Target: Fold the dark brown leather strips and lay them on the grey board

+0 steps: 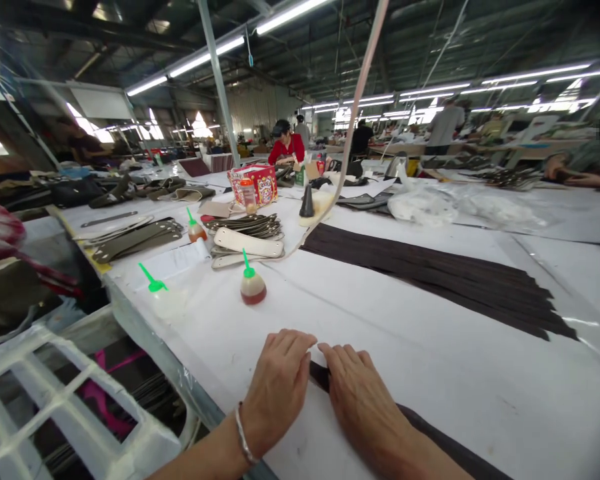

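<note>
A long, narrow dark brown strip (449,437), which looks like leather or fabric, lies on the white table (480,373) and runs toward the lower right. At its near end my left hand (281,377) is closed, thumb and fingers pressed together on the strip, with a silver bangle on the wrist. Close beside it, my right hand (363,393) is closed over the same strip, its fingertips almost meeting those of the left. The fingers cover the strip's end. Beyond my hands lies a wide stack of dark brown strips (430,270).
A squeeze bottle (253,288) with a green nozzle stands ahead, another bottle (197,231) behind it. Stacked straps (247,241), a red patterned box (267,183) and clear plastic bags (430,203) lie farther back. A white plastic crate (55,400) is at lower left. People work beyond.
</note>
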Motion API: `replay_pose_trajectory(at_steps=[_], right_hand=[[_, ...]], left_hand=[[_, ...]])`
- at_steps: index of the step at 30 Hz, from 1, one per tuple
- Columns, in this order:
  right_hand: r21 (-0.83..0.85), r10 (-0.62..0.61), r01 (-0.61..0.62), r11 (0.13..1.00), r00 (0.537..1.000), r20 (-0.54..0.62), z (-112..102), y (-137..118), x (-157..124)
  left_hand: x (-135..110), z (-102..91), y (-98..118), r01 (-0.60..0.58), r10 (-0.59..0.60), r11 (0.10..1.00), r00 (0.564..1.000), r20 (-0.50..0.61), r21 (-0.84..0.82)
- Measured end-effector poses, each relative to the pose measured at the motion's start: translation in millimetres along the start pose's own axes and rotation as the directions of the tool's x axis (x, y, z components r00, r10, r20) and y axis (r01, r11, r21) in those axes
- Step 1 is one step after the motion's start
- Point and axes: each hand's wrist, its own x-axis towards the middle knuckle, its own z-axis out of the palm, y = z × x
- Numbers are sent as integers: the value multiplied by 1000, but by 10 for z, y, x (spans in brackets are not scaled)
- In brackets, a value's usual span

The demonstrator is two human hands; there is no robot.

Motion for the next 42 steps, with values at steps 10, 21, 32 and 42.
replay_pose_trajectory(at_steps=[10, 21, 32, 42], right_hand=[[118, 18, -35, 992, 990, 139, -253, 97, -70], [63, -229, 224, 973, 968, 104, -349, 266, -221], [15, -288, 289, 957, 952, 106, -413, 355, -334], [100, -260, 246, 964, 952, 161, -558, 506, -534]], left_hand=[[-12, 199, -124, -106, 87, 992, 967, 237, 68], [-56, 211, -249, -257, 238, 966, 919, 316, 20], [-45, 154, -230, -324, 267, 942, 879, 396, 84], [17, 79, -96, -414, 247, 884, 807, 536, 217]])
